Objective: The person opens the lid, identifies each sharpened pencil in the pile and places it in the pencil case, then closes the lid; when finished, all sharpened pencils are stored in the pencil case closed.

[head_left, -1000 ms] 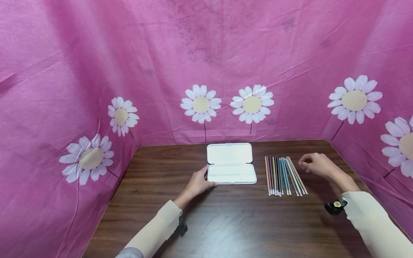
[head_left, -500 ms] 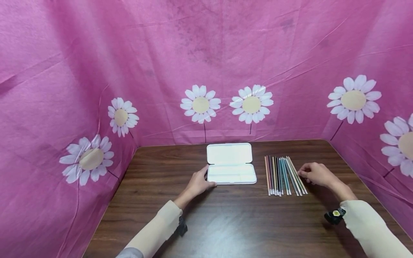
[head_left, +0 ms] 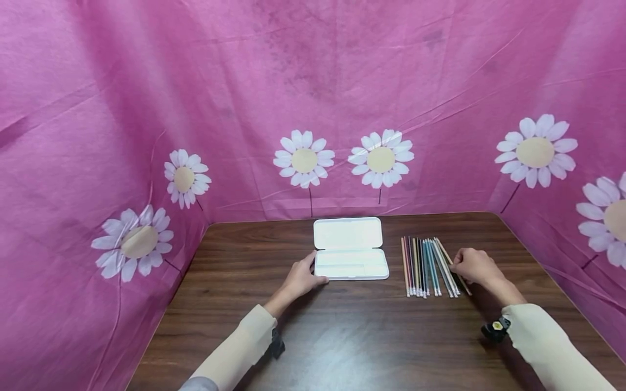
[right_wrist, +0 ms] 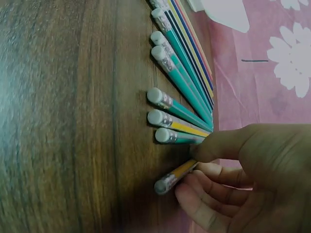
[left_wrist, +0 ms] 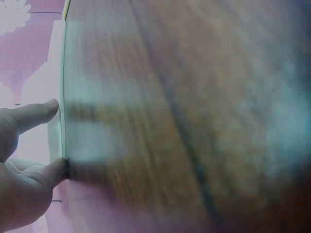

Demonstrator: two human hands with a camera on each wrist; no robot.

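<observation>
A white pencil case (head_left: pixel 349 257) lies on the table with its lid (head_left: pixel 347 233) laid back. My left hand (head_left: pixel 299 278) holds the left end of the case, thumb at the front corner and fingers at the side. In the left wrist view, the fingertips meet the thin edge of the case (left_wrist: pixel 62 87). My right hand (head_left: pixel 479 267) pinches a yellow pencil (right_wrist: pixel 177 175) between thumb and fingers, hiding its middle. That pencil is angled away from the row of several pencils (head_left: pixel 424 266), whose eraser ends face the near side.
The brown wooden table (head_left: pixel 342 331) reaches back to a pink curtain (head_left: pixel 254 108) printed with white daisies, which also encloses both sides. The pencil row lies right of the case, a narrow strip of table between them.
My right hand has come in from the right to the rightmost pencil and taken hold of it; that pencil's near end has shifted right. The left hand and case have stayed in place.
</observation>
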